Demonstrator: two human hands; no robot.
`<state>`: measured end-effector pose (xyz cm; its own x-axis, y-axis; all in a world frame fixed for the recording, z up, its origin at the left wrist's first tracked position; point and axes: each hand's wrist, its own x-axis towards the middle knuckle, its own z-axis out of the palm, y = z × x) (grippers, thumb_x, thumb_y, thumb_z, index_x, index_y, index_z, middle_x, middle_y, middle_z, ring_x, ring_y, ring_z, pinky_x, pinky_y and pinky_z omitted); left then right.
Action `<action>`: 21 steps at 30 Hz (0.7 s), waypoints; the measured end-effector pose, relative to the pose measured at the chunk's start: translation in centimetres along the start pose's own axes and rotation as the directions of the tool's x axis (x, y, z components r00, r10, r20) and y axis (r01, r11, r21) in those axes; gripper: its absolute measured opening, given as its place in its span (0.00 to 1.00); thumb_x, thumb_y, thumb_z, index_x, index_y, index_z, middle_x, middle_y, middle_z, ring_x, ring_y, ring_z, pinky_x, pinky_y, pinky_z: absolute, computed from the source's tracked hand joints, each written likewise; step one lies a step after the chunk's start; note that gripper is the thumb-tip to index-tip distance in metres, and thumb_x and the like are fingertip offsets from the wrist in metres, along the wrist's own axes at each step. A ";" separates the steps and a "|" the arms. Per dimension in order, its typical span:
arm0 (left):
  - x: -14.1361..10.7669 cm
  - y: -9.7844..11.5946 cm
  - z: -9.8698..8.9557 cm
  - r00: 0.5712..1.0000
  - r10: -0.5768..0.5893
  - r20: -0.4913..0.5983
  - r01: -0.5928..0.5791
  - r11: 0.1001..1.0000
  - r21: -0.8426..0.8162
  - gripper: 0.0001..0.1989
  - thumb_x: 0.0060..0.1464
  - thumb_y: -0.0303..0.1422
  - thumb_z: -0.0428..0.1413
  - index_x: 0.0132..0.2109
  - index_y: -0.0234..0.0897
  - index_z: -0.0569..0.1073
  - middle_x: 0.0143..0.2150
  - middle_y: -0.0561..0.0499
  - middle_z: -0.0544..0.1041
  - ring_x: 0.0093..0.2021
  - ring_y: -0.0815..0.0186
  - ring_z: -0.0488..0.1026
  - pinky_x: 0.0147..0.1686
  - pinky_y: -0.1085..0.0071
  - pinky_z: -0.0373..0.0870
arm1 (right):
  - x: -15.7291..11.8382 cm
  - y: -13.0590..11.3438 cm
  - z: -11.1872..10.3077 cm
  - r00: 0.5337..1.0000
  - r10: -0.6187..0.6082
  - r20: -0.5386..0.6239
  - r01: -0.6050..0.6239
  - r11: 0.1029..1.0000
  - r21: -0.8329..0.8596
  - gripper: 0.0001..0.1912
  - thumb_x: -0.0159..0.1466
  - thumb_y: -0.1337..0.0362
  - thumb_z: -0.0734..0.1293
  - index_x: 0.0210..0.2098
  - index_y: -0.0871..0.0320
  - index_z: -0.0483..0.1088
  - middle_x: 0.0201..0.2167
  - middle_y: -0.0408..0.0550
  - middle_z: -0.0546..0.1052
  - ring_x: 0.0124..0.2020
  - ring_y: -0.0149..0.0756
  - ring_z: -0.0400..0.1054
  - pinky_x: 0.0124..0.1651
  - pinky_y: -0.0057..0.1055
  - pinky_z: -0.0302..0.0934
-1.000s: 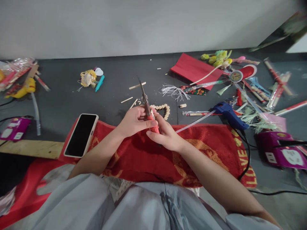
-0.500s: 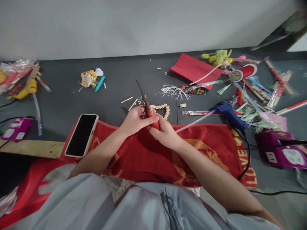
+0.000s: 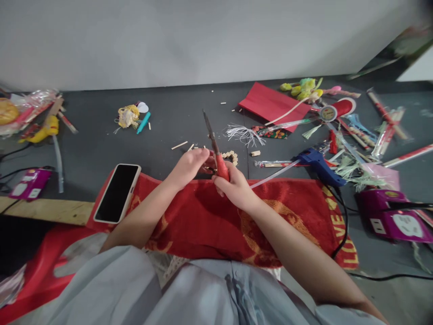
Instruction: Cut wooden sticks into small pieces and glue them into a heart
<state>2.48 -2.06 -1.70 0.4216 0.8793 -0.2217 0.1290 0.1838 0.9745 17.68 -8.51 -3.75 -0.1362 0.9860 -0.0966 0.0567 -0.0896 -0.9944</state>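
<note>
My right hand is wrapped round the red handle of a tool with a long dark tip, perhaps a knife or scissors, which points up and away. Just left of it is my left hand, its fingers bent towards the handle; whether they hold anything is hidden. Behind my hands lies a chain of small pale wooden pieces, partly covered. Short pale sticks lie beyond my left hand. Under my forearms spreads a red towel.
A phone lies at the left on the towel. On the right are a blue glue gun, red paper, a thread spool and a purple box. A yellow glue gun is far left.
My left thumb has come off the red handle, and my left hand has moved slightly left. The tool stands more upright in my right hand. The view has shifted slightly.
</note>
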 end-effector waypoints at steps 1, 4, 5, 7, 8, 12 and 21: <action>0.2 0.1 -0.1 1.000 -0.019 -0.020 0.019 1.000 -0.017 0.33 0.48 0.63 0.57 0.41 0.34 0.74 0.37 0.44 0.82 0.38 0.63 0.80 0.37 0.69 0.75 | 0.1 -0.1 -0.1 0.999 0.030 -0.030 -0.030 0.999 0.020 0.13 0.59 0.59 0.63 0.42 0.55 0.60 0.21 0.35 0.65 0.23 0.30 0.62 0.30 0.32 0.58; 1.0 0.5 -0.2 0.994 -0.060 -0.086 0.059 0.998 -0.016 0.19 0.55 0.46 0.58 0.42 0.34 0.74 0.36 0.45 0.81 0.35 0.67 0.79 0.33 0.73 0.74 | 0.2 -0.4 -0.3 0.987 0.117 -0.109 -0.105 0.988 0.110 0.13 0.58 0.57 0.64 0.38 0.53 0.58 0.17 0.32 0.64 0.18 0.28 0.58 0.26 0.30 0.53; 1.4 0.7 -0.1 0.993 -0.060 -0.102 0.061 0.998 0.009 0.15 0.55 0.41 0.59 0.42 0.34 0.74 0.36 0.46 0.81 0.35 0.68 0.78 0.32 0.74 0.74 | 0.3 -0.6 -0.4 0.984 0.130 -0.126 -0.110 0.982 0.152 0.13 0.57 0.56 0.64 0.38 0.53 0.57 0.15 0.31 0.63 0.17 0.28 0.57 0.25 0.29 0.52; 2.7 1.1 -0.1 0.992 -0.048 -0.117 0.058 0.994 0.090 0.10 0.55 0.34 0.58 0.42 0.33 0.74 0.34 0.47 0.80 0.33 0.68 0.77 0.30 0.74 0.73 | 0.3 -1.1 -0.4 0.979 0.136 -0.154 -0.095 0.965 0.245 0.14 0.57 0.55 0.64 0.37 0.52 0.56 0.13 0.30 0.62 0.15 0.28 0.55 0.23 0.29 0.51; 3.6 1.3 -0.1 0.992 -0.031 -0.125 0.050 0.988 0.149 0.09 0.55 0.32 0.57 0.42 0.33 0.74 0.32 0.48 0.79 0.31 0.69 0.76 0.29 0.75 0.72 | 0.3 -1.3 -0.4 0.976 0.132 -0.171 -0.078 0.954 0.290 0.14 0.56 0.55 0.64 0.37 0.52 0.55 0.12 0.29 0.61 0.15 0.28 0.55 0.23 0.29 0.51; 9.0 2.2 0.1 0.996 0.034 -0.086 0.017 0.850 0.527 0.11 0.56 0.31 0.56 0.45 0.32 0.76 0.32 0.47 0.80 0.27 0.69 0.72 0.27 0.74 0.67 | 0.7 -2.0 -0.8 0.946 0.121 -0.302 0.026 0.898 0.440 0.18 0.53 0.55 0.64 0.39 0.52 0.54 0.14 0.27 0.61 0.15 0.27 0.54 0.23 0.28 0.51; 20.8 4.7 4.0 0.953 0.298 -0.060 -0.058 0.372 0.926 0.12 0.56 0.33 0.57 0.41 0.35 0.84 0.45 0.39 0.84 0.46 0.53 0.79 0.46 0.62 0.70 | 2.4 -1.5 -2.8 0.844 0.092 -0.529 0.165 0.893 0.418 0.20 0.56 0.54 0.62 0.44 0.51 0.52 0.23 0.32 0.60 0.18 0.27 0.56 0.25 0.30 0.56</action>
<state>15.41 15.36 -1.88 0.3863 0.9188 0.0812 0.8549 -0.3897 0.3424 20.09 -5.64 -2.31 0.4130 0.8984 -0.1495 -0.3852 0.0236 -0.9225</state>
